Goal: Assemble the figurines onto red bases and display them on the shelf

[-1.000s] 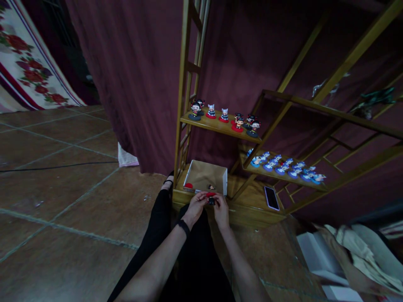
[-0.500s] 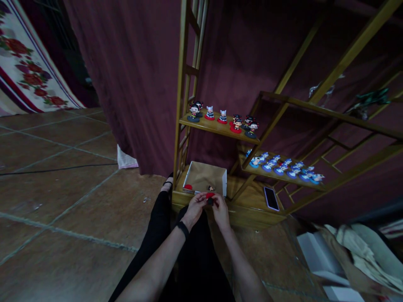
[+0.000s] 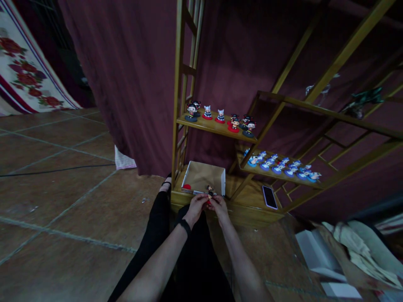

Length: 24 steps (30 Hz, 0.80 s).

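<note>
Between the fingers of both hands is a small figurine (image 3: pixel 210 195), dark-haired, with a red base at its lower end. My left hand (image 3: pixel 197 205) pinches it from the left, and my right hand (image 3: pixel 219 206) grips it from the right. Just beyond them stands an open cardboard box (image 3: pixel 204 173) on the bottom board of the shelf unit. Inside the box lie a red round base (image 3: pixel 187 186) at the left and another small figurine (image 3: pixel 209 187) close to my fingertips.
Several figurines on red or dark bases (image 3: pixel 233 125) line the upper shelf (image 3: pixel 214 129). Blue-and-white figurines (image 3: pixel 278 166) fill the lower right shelf. A phone (image 3: pixel 270 197) lies right of the box. White boxes (image 3: pixel 317 251) and cloth (image 3: pixel 362 247) are on the right; a curtain (image 3: pixel 132 84) hangs left.
The figurine has been turned in my hands: its red base faced up before, and now its head is up with the base below. The view has shifted slightly.
</note>
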Available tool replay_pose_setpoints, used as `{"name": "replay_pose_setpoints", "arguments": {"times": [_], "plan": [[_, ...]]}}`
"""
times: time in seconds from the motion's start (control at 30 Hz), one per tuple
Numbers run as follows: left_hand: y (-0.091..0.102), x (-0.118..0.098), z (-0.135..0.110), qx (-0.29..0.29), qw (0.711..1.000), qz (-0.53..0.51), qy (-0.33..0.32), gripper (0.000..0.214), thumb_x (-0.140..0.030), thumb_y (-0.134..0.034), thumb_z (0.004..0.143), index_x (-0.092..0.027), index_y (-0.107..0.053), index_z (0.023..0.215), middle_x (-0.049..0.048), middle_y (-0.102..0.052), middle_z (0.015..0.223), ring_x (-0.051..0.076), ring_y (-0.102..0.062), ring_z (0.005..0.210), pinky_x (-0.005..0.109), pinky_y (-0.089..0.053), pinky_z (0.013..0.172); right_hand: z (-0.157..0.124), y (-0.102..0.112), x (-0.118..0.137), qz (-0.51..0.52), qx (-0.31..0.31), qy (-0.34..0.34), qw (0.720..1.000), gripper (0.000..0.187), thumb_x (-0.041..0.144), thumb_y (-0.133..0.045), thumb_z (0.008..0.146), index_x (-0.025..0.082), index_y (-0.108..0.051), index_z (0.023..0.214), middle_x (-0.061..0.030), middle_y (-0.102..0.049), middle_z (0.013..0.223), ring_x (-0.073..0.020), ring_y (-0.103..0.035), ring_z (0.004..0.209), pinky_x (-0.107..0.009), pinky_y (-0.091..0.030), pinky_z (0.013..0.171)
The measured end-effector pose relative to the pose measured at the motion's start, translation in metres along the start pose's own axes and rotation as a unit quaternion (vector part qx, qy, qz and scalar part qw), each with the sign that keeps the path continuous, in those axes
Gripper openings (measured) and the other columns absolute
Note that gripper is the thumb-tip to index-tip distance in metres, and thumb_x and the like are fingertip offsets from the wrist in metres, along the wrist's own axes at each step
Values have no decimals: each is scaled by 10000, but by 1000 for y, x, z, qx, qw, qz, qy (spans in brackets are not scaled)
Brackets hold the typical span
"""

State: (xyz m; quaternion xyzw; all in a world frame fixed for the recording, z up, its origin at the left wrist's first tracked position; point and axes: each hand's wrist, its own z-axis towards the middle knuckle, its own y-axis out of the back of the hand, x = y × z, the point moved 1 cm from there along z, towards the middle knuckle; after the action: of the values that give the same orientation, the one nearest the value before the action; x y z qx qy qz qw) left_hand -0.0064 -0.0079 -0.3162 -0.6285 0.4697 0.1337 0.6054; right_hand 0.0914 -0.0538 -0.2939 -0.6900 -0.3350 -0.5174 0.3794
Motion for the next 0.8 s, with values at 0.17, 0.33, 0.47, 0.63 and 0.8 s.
{"name": "replay_pose_setpoints", "arguments": {"times": [0.17, 0.33, 0.47, 0.63, 0.8], "plan": [[1, 3, 2, -20, 1000, 9, -9, 218, -209, -756, 527, -138, -635, 694, 19, -646, 659, 113, -583, 541, 232, -461, 532, 4, -1, -3, 1, -26, -6, 1000, 332, 368, -758, 482, 178, -549, 658, 42, -625, 604, -99, -584, 486, -209, -491, 464], [0, 5, 3, -22, 999, 22, -17, 195, -194, -742, 535, -136, -639, 690, 17, -643, 643, 115, -582, 539, 249, -475, 556, 6, -1, -6, -5, -25, -16, 1000, 318, 330, -754, 458, 179, -541, 638, 43, -619, 562, -110, -574, 483, -244, -511, 496], [0, 7, 5, -22, 999, 29, -26, 184, -199, -738, 537, -130, -641, 678, 25, -646, 644, 126, -588, 552, 264, -480, 572, 9, 1, -9, -4, -35, -19, 999, 317, 341, -747, 452, 177, -543, 631, 42, -603, 529, -133, -580, 488, -292, -531, 526], [1, 8, 6, -15, 998, 40, -35, 223, -207, -753, 523, -132, -653, 707, 29, -654, 676, 135, -595, 586, 274, -479, 597, 17, 6, -16, -16, -43, -9, 999, 251, 325, -730, 470, 170, -573, 590, 29, -624, 572, -146, -605, 540, -311, -539, 587], [2, 8, 6, -13, 998, 49, -27, 280, -208, -771, 510, -128, -669, 759, 39, -663, 705, 130, -594, 599, 260, -461, 601, 20, 11, -17, -51, -28, -7, 998, 211, 335, -708, 502, 169, -603, 577, 21, -635, 576, -147, -616, 560, -294, -532, 598]]}}
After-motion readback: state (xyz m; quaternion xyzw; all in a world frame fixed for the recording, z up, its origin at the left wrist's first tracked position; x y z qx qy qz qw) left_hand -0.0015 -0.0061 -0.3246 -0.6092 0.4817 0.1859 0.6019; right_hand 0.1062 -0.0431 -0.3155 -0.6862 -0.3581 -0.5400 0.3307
